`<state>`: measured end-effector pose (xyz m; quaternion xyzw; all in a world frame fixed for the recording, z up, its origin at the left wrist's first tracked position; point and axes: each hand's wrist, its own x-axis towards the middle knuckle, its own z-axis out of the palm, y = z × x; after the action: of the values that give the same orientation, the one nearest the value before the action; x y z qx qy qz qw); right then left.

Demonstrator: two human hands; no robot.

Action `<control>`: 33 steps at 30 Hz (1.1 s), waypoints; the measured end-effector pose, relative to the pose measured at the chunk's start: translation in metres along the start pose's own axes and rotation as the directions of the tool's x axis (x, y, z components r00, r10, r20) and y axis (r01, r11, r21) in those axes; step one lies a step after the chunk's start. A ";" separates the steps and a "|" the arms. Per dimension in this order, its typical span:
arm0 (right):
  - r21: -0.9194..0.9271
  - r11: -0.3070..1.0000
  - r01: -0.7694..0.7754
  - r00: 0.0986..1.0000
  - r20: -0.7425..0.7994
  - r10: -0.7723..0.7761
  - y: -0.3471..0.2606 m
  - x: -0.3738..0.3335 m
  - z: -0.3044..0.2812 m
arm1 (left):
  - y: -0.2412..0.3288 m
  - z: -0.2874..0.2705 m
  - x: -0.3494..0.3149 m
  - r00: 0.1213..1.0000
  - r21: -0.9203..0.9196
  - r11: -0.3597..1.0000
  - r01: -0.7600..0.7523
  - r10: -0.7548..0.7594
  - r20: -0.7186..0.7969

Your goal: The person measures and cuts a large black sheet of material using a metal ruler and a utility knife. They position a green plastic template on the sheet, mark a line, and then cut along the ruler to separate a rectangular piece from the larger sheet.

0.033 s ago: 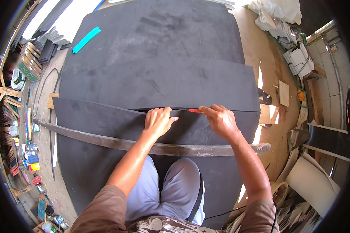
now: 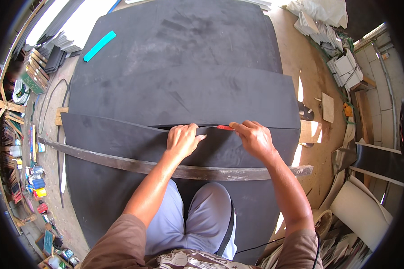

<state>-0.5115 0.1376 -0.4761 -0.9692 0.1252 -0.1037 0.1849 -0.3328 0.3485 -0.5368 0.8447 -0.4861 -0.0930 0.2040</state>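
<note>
Two hands at foam sheet (image 2: 179, 85) cut edge: left hand (image 2: 182, 140) flat, right hand (image 2: 254, 139) gripping red cutter (image 2: 224, 127).

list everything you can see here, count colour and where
foam sheets: several stacked, black, across the middle
foam strip: one, black, nearest, under both hands
metal bar: one, grey-brown, lying across the strip near the knees
knife: one, red, at the cut line
flat piece: one, turquoise, upper left
white sheets: a pile, upper right
bottles: several, mixed colours, left edge
left hand: flat on the strip
right hand: gripping the knife
</note>
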 end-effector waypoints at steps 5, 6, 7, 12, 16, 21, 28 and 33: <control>0.006 1.000 0.017 1.000 0.014 -0.017 -0.003 0.004 0.006 | 0.002 -0.003 -0.003 1.000 -0.001 1.000 0.007 -0.007 -0.002; 0.006 1.000 0.019 1.000 0.017 -0.020 -0.004 0.005 0.008 | 0.003 -0.003 -0.003 1.000 -0.001 1.000 0.010 -0.010 -0.001; -0.002 1.000 0.019 1.000 0.023 -0.019 -0.005 0.007 0.009 | 0.003 -0.004 -0.003 1.000 -0.002 1.000 0.013 -0.013 0.000; -0.051 0.999 0.011 0.998 0.065 -0.007 -0.009 0.010 0.009 | 0.003 -0.004 -0.004 1.000 -0.002 1.000 0.011 -0.011 0.002; -0.055 0.998 0.004 0.993 0.117 0.002 -0.010 0.011 0.005 | 0.005 -0.008 -0.004 0.999 0.002 0.999 0.034 -0.034 0.033; -0.089 0.996 0.001 0.985 0.174 0.015 -0.010 0.012 -0.003 | 0.007 -0.014 -0.004 0.992 0.014 0.997 0.078 -0.079 0.096; -0.124 0.992 -0.001 0.979 0.201 0.026 -0.012 0.006 -0.020 | 0.010 -0.023 -0.005 0.983 0.037 0.995 0.091 -0.096 0.156; -0.173 0.985 -0.022 0.977 0.204 0.058 -0.006 -0.003 -0.033 | 0.010 -0.029 -0.005 0.978 0.044 0.995 0.087 -0.094 0.187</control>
<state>-0.5214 0.1333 -0.4442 -0.9843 0.1329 0.0133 0.1156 -0.3322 0.3556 -0.5067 0.8567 -0.4660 -0.1734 0.1374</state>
